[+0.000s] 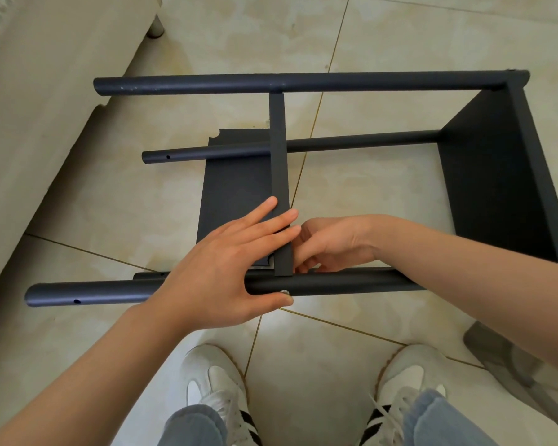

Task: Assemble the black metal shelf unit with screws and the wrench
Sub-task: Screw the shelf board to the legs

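Above my two shoes (216, 381), my left hand (216, 268) lay straight-fingered across the nearest post (94, 292), its grip loose and thumb on the one screw (284, 292). My right hand (332, 243) curled behind the middle panel (239, 188); I couldn't tell if that grip held anything. The shelf unit (368, 144) lay sideways on the floor (384, 37): four posts (303, 82), two panels (496, 188).

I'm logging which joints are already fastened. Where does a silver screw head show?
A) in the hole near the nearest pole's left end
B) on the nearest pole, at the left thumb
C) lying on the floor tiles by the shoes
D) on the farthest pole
B: the silver screw head sits on the nearest pole, at the thumb tip of the left hand.
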`<state>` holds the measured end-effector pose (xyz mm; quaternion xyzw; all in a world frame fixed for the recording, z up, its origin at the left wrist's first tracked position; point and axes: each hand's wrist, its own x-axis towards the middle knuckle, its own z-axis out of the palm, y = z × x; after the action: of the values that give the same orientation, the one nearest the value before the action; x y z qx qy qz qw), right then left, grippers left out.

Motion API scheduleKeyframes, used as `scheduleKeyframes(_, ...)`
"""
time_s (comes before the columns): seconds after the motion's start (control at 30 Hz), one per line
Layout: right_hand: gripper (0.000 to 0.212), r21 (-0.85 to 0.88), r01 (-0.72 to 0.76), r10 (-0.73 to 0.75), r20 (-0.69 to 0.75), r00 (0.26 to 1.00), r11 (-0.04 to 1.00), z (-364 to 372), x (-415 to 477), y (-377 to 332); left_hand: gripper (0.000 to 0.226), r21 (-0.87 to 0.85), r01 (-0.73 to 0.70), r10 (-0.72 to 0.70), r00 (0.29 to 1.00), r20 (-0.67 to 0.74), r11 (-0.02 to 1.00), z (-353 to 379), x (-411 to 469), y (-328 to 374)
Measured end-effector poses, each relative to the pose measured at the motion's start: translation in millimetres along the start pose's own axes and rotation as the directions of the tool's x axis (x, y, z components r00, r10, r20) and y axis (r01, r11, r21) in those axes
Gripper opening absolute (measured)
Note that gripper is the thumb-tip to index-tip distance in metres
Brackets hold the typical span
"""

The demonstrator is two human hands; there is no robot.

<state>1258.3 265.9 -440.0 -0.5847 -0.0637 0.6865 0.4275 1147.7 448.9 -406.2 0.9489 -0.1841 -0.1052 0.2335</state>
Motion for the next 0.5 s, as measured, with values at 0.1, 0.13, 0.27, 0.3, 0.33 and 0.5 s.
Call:
scheduleKeyframes(0.1, 0.016, -0.021, 0.017, -0.017, 0.011, 1.000, 1.000, 2.8, 1.8, 0.3, 0.086, -0.006, -0.001, 0.001, 1.000, 0.000, 1.000, -0.3, 0.0, 0.2)
scheduleKeyframes(0.13, 0.023, -0.032, 0.015, -0.015, 0.014, 1.000, 0.999, 3.3, 3.1, 0.8, 0.086, -0.006, -0.002, 0.002, 1.000, -0.001, 1.000, -0.5, -0.3, 0.1)
scheduleKeyframes(0.27, 0.030, -0.037, 0.008, -0.008, -0.010, 1.000, 0.999, 2.5, 4.5, 3.8, 0.086, -0.007, -0.004, 0.004, 1.000, 0.003, 1.000, -0.8, -0.4, 0.3)
scheduleKeyframes(0.3, 0.027, -0.019, 0.012, -0.012, 0.009, 1.000, 1.000, -0.1, 3.7, 4.7, 0.086, -0.005, -0.003, 0.003, 1.000, 0.003, 1.000, -0.8, -0.3, 0.3)
scheduleKeyframes(0.33, 0.020, -0.001, 0.015, -0.015, 0.026, 1.000, 1.000, -2.1, 2.2, 5.0, 0.086, -0.001, -0.003, 0.003, 1.000, 0.004, 1.000, -0.8, -0.1, 0.2)
scheduleKeyframes(0.5, 0.014, 0.003, 0.026, -0.026, 0.069, 0.997, 1.000, -2.4, 0.0, 5.6, 0.086, -0.011, 0.000, 0.000, 1.000, 0.000, 1.000, -1.4, -0.4, 0.0)
